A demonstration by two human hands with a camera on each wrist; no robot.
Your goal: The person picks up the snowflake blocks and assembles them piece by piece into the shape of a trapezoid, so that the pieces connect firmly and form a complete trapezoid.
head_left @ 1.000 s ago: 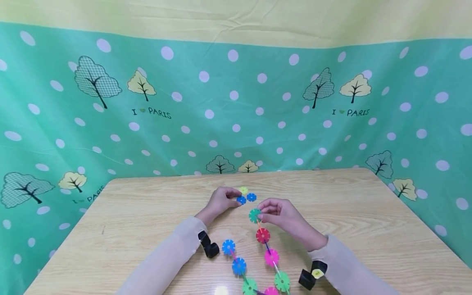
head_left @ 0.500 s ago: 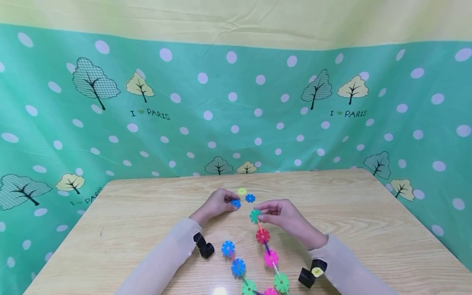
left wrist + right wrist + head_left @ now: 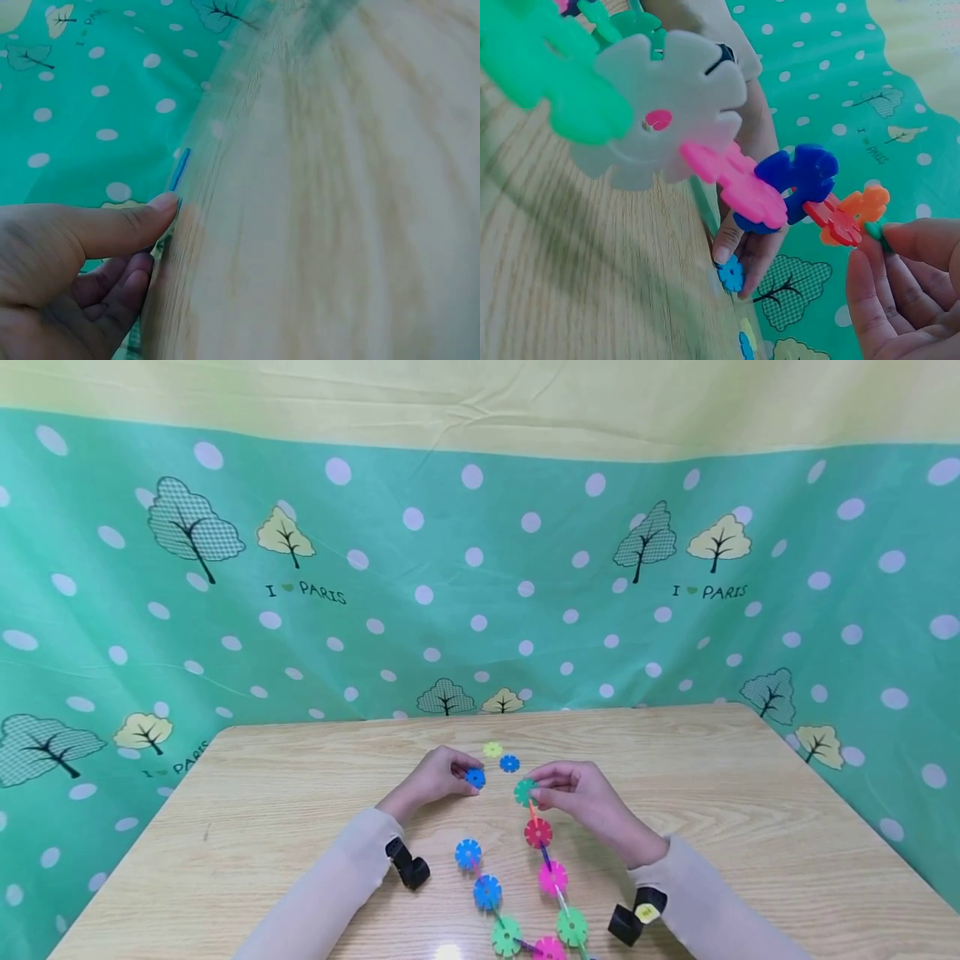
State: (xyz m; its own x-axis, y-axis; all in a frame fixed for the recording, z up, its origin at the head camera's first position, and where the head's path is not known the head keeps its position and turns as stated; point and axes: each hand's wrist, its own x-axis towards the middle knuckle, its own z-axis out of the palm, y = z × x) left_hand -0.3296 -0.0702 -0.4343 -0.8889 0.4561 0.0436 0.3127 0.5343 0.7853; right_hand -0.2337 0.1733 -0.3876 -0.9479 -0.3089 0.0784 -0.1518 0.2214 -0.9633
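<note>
In the head view my left hand (image 3: 435, 774) pinches a blue notched plastic disc (image 3: 475, 778) between thumb and fingers. The left wrist view catches that disc edge-on (image 3: 181, 169) beyond the thumb. My right hand (image 3: 583, 795) holds a green notched disc (image 3: 523, 792), the end piece of a chain of interlocked discs. From it the chain runs toward me through a red disc (image 3: 537, 832), a pink disc (image 3: 553, 877) and a light green disc (image 3: 572, 927). The right wrist view shows a white disc (image 3: 705, 82) and a dark blue disc (image 3: 810, 176) slotted crosswise among them.
Beyond my hands a loose blue disc (image 3: 510, 763) and a yellow disc (image 3: 492, 749) lie on the wooden table (image 3: 300, 777). The chain's other end, a blue disc (image 3: 468, 854), lies near my left wrist. A patterned green cloth (image 3: 480, 585) hangs behind the table.
My left hand has drawn the blue disc left and slightly toward me, away from the two loose discs. My right hand, still holding the green end disc, has shifted slightly right and away.
</note>
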